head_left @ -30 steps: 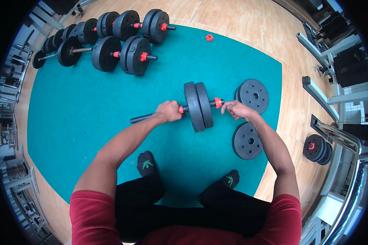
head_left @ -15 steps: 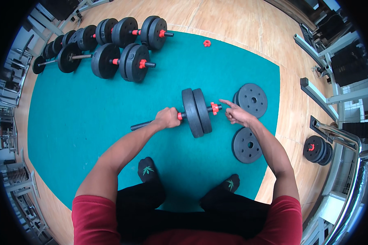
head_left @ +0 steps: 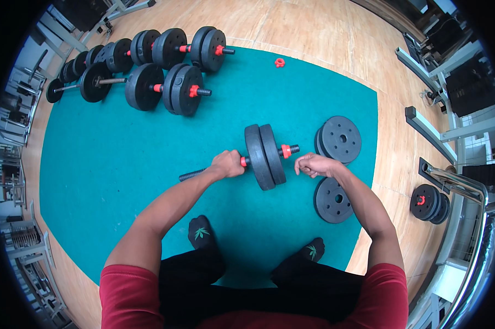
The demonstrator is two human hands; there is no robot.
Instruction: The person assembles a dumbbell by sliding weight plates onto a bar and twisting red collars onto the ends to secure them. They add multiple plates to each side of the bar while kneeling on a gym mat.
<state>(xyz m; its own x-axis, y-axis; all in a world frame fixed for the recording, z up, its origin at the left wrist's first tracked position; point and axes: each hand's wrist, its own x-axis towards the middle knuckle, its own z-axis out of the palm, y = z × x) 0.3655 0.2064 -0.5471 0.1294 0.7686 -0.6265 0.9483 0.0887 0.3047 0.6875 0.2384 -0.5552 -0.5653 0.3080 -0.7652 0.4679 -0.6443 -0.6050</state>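
My left hand (head_left: pixel 229 164) is wrapped round the handle of a dumbbell (head_left: pixel 265 156), just left of a red collar. Two black weight plates sit side by side on the bar's right end, with a red star nut (head_left: pixel 285 151) outside them. The bare threaded left end (head_left: pixel 191 175) sticks out past my left wrist. Just right of and below the bar's tip, my right hand (head_left: pixel 313 165) has its fingers curled in, with nothing seen in them. It touches neither bar nor nut. Beneath and behind it lie loose plates, an upper stack (head_left: pixel 342 138) and a lower plate (head_left: pixel 333 200).
A green mat (head_left: pixel 121 181) covers the wooden floor (head_left: pixel 297 24) here. Assembled dumbbells (head_left: pixel 188 90) stand in rows at the far left. One loose red star nut (head_left: pixel 280 63) rests near the far edge. More plates (head_left: pixel 429 203) and metal gym frames (head_left: pixel 467 189) are at the right.
My right hand has dropped slightly and moved away from the bar's end. Its index finger, stretched out before, is now curled. My left hand keeps its hold on the dumbbell.
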